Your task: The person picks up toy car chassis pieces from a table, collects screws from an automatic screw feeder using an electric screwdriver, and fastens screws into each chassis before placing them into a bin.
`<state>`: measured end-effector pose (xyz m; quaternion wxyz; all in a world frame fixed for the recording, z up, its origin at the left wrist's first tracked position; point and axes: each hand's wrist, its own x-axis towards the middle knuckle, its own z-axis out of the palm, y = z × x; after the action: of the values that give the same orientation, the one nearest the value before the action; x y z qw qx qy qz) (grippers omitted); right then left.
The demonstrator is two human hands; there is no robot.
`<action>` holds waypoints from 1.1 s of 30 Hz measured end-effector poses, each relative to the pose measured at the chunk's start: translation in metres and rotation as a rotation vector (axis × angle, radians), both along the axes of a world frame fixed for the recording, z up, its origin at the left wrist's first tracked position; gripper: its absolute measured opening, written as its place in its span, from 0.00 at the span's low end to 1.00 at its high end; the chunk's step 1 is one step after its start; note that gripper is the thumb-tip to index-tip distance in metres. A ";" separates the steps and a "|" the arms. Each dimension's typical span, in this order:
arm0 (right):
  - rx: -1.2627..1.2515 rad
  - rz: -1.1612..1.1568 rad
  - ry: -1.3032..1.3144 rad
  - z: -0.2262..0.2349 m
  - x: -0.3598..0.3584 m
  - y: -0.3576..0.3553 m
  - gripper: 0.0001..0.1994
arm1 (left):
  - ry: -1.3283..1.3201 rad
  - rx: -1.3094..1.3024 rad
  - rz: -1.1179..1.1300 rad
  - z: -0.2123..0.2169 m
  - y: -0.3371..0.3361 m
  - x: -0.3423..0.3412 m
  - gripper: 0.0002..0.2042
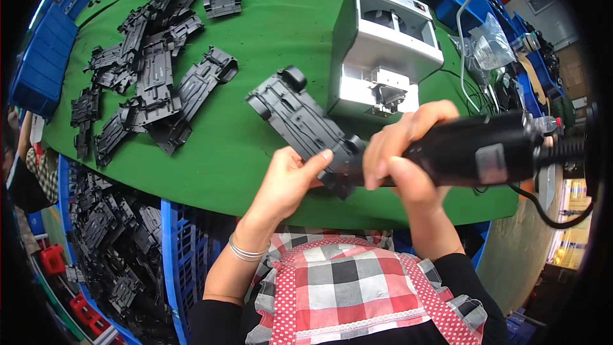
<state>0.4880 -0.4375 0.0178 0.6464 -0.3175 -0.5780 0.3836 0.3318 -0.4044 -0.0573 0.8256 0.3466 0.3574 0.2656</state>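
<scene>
My left hand (284, 182) grips a black plastic toy car chassis (303, 121) near its close end, thumb on top. Wheels show at both ends of the chassis, and it tilts away to the upper left over the green table. My right hand (415, 150) is wrapped around a black electric screwdriver (476, 150) with a coiled cable at its back end. The screwdriver lies almost level, its front pointing at the near end of the chassis. Its tip is hidden behind my right fingers, so I cannot tell whether it touches the chassis.
A silver-white screw feeder machine (386, 45) stands just beyond my right hand. Several black chassis (153, 76) lie heaped on the green cloth (274, 19) at left. A blue crate (169, 249) full of black parts is below left. Blue bins (45, 70) line the edges.
</scene>
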 end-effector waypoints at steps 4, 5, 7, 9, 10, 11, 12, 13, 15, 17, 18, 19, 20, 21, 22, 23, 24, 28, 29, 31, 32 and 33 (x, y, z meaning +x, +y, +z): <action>-0.052 0.022 0.277 0.028 0.037 0.007 0.13 | -0.010 0.139 -0.022 0.005 -0.011 -0.006 0.10; -0.106 -0.081 0.176 0.035 0.053 0.002 0.14 | -0.049 0.237 -0.081 0.010 -0.010 -0.005 0.10; -0.242 -0.217 -0.067 0.046 0.050 0.003 0.14 | -0.087 0.324 -0.192 0.019 -0.015 -0.001 0.11; -0.415 -0.124 -0.207 0.040 0.053 0.009 0.19 | 0.126 0.533 -0.467 0.015 -0.022 0.008 0.13; -0.420 -0.103 -0.179 0.028 0.050 0.012 0.21 | -0.001 0.694 -0.387 0.021 -0.029 0.016 0.14; -0.516 -0.107 -0.155 0.026 0.051 0.009 0.22 | 0.036 0.716 -0.518 0.018 -0.029 0.019 0.16; -0.615 -0.110 -0.131 0.021 0.057 0.004 0.22 | 0.121 0.769 -0.612 0.027 -0.022 0.017 0.16; -0.601 -0.104 -0.111 0.018 0.067 -0.003 0.21 | 0.201 0.820 -0.710 0.036 -0.013 0.013 0.17; -0.545 -0.067 -0.118 0.019 0.096 -0.026 0.25 | 0.197 0.933 -0.235 0.035 0.008 -0.004 0.24; -0.634 -0.078 -0.197 0.021 0.138 -0.068 0.27 | 0.513 1.350 0.164 0.035 0.057 -0.025 0.24; -0.730 -0.100 -0.241 0.028 0.155 -0.085 0.28 | 0.719 1.473 0.243 0.032 0.081 -0.043 0.26; -0.783 -0.190 -0.316 0.039 0.169 -0.107 0.27 | 0.939 1.584 0.250 0.030 0.102 -0.056 0.33; -0.871 -0.215 -0.345 0.031 0.188 -0.126 0.29 | 1.216 1.534 0.160 0.025 0.115 -0.069 0.38; -1.010 -0.248 -0.811 0.044 0.210 -0.149 0.32 | 1.423 1.456 0.029 0.023 0.128 -0.074 0.40; -1.080 -0.377 -0.754 0.041 0.206 -0.157 0.33 | 1.520 1.480 -0.066 0.020 0.138 -0.081 0.40; -1.147 -0.507 -0.694 0.038 0.202 -0.163 0.34 | 1.569 1.348 -0.257 0.023 0.149 -0.087 0.38; -1.244 -0.488 -0.846 0.041 0.211 -0.176 0.30 | 1.467 1.337 -0.226 0.034 0.150 -0.085 0.35; -1.167 -0.856 -0.764 0.045 0.194 -0.198 0.16 | 0.722 1.169 0.383 0.066 0.158 -0.077 0.24; -1.032 -0.928 -0.590 0.040 0.189 -0.199 0.16 | 0.462 0.922 0.469 0.078 0.155 -0.079 0.19; -0.806 -0.728 -0.386 0.039 0.176 -0.175 0.15 | 0.041 0.575 0.484 0.090 0.144 -0.079 0.14; -0.654 -0.734 -0.204 0.030 0.168 -0.159 0.14 | -0.035 0.506 0.420 0.090 0.134 -0.074 0.14; -0.521 -0.656 -0.008 0.027 0.159 -0.140 0.14 | -0.111 0.434 0.350 0.088 0.123 -0.063 0.15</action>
<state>0.6465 -0.5776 0.0444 0.6302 -0.6392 -0.3325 0.2895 0.2692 -0.2814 0.0308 0.6920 0.4334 0.3009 0.4928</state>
